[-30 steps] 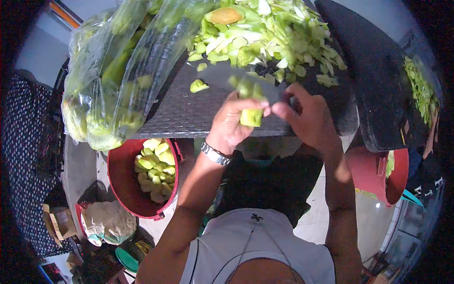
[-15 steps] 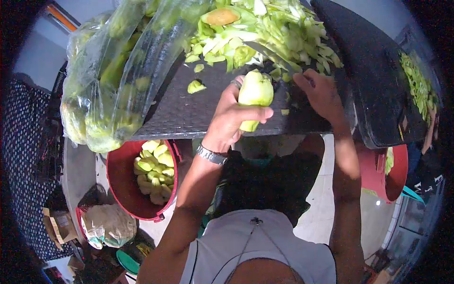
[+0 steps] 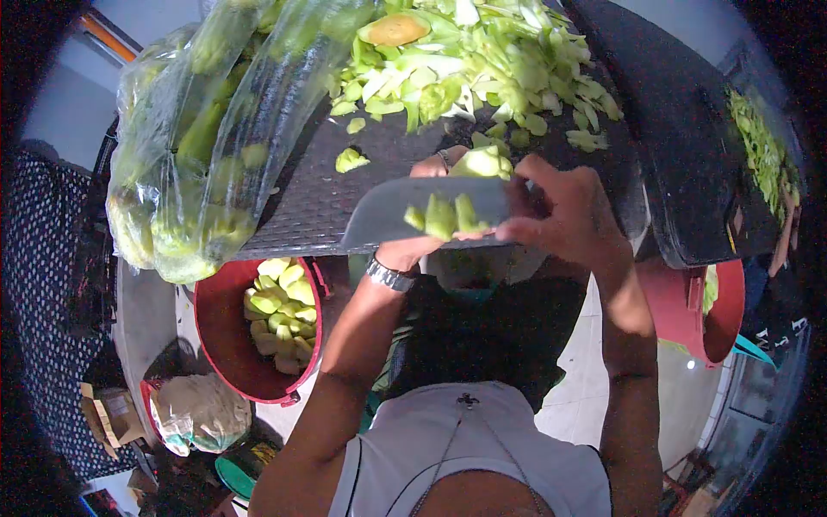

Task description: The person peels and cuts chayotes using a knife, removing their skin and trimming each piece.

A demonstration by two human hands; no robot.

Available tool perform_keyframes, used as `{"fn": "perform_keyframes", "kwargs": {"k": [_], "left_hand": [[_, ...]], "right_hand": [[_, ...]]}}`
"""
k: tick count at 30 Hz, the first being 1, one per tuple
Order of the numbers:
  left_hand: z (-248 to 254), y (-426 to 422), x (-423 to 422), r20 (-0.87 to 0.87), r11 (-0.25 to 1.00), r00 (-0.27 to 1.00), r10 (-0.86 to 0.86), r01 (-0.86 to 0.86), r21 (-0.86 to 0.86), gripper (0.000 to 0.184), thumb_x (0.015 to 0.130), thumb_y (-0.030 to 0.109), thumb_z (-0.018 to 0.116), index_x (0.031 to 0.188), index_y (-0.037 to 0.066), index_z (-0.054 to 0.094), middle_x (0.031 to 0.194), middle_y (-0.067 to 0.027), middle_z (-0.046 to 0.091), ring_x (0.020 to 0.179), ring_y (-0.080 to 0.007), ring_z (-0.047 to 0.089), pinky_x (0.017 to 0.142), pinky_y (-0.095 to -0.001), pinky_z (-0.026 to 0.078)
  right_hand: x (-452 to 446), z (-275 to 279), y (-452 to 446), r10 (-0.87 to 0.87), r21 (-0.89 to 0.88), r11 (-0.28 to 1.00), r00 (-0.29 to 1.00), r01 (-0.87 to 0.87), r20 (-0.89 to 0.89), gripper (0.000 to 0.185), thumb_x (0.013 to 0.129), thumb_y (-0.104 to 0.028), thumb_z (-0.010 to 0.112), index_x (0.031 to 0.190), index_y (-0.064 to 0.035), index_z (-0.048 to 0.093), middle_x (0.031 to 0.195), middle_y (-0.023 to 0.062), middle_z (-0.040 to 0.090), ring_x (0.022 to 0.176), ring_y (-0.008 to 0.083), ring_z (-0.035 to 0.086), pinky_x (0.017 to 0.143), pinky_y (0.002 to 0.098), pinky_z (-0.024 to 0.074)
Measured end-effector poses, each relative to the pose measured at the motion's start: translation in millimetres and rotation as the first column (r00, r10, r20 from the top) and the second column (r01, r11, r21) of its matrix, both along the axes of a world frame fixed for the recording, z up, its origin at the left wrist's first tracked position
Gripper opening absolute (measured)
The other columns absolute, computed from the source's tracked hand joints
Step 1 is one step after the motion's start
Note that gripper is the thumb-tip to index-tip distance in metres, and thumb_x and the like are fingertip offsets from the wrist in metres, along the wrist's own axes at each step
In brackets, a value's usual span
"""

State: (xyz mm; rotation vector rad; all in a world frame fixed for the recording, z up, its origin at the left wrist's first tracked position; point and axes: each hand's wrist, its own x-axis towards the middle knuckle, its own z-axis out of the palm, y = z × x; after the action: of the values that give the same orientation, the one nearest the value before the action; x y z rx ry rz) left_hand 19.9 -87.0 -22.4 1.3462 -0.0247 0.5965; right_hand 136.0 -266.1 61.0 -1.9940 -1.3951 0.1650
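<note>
My right hand (image 3: 570, 211) grips the handle of a broad-bladed knife (image 3: 376, 208), thumb and fingers closed round it. The blade lies flat to view, with several green slivers (image 3: 441, 215) on it. Behind the blade, my left hand (image 3: 410, 251) is wrapped round a peeled pale green fruit (image 3: 484, 162); the knife hides most of both. Only the fruit's top shows above the blade, and I cannot tell whether the edge touches it. Beyond my hands, a heap of green peelings (image 3: 482, 73) covers the back of the dark woven tabletop (image 3: 319, 185).
A clear plastic bag (image 3: 185, 172) of green produce hangs over the table's left edge. Below it, a red bucket (image 3: 220, 340) contains peeled pieces. Another red bucket (image 3: 719, 314) stands at right, beneath a black chair-like surface (image 3: 680, 129). A brownish oval piece (image 3: 394, 29) lies on the peelings.
My right hand has brought the knife from the peelings toward me, in front of the fruit. The blade now covers much of my left hand, which stays round the fruit.
</note>
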Motion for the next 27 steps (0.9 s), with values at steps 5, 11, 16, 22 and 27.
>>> {"fn": "perform_keyframes", "kwargs": {"k": [5,11,16,22,27], "left_hand": [[23,16,5,-0.174,0.994,0.984,-0.032,0.049,0.099,0.047,0.06,0.004,0.088,0.102,0.003,0.068,0.094,0.0007,0.067,0.085,-0.0087,0.059,0.077,-0.0265,0.05],[35,15,2,-0.128,0.993,0.991,0.027,-0.012,0.117,0.05,0.062,0.006,0.091,0.106,0.004,0.067,0.089,0.0015,0.065,0.079,-0.0064,0.058,0.072,-0.0234,0.05],[24,20,6,-0.243,0.88,0.958,-0.151,0.018,-0.474,0.034,0.094,0.025,0.067,0.116,0.0,0.059,0.088,-0.0118,0.069,0.07,-0.0151,0.065,0.061,-0.0272,0.053],[4,10,-3,-0.134,0.876,0.973,-0.191,0.107,-0.471,0.065,0.075,0.003,0.077,0.133,0.001,0.049,0.101,-0.0115,0.065,0.08,-0.0201,0.066,0.068,-0.031,0.057],[1,3,-7,-0.081,0.946,0.993,-0.086,0.056,-0.318,0.086,0.061,0.007,0.087,0.137,0.004,0.047,0.107,-0.0044,0.062,0.096,-0.0149,0.061,0.083,-0.0314,0.053]], "right_hand": [[37,-16,2,-0.153,-0.113,0.983,0.986,0.145,-0.06,0.055,0.084,-0.057,0.074,0.097,-0.0042,0.065,0.07,0.0142,0.064,0.068,0.0309,0.066,0.065,0.0415,0.0507],[81,-42,-2,-0.306,-0.158,0.94,0.952,0.304,0.012,0.053,0.092,-0.057,0.065,0.1,-0.0047,0.069,0.081,0.0208,0.069,0.078,0.0389,0.069,0.07,0.0475,0.0524],[39,-27,3,-0.318,-0.044,0.948,0.947,0.316,-0.043,0.046,0.098,-0.047,0.061,0.095,-0.0011,0.063,0.072,0.0164,0.064,0.064,0.0257,0.063,0.064,0.0387,0.0486],[-14,-5,10,-0.12,-0.035,0.993,0.974,0.115,-0.193,0.053,0.09,-0.054,0.07,0.1,-0.0034,0.06,0.068,0.0128,0.063,0.061,0.0246,0.067,0.059,0.0394,0.0504],[-11,-6,10,-0.002,0.014,1.0,0.998,0.003,-0.069,0.054,0.09,-0.054,0.07,0.099,-0.0024,0.06,0.069,0.0142,0.064,0.063,0.0248,0.068,0.061,0.0385,0.0512]]}}
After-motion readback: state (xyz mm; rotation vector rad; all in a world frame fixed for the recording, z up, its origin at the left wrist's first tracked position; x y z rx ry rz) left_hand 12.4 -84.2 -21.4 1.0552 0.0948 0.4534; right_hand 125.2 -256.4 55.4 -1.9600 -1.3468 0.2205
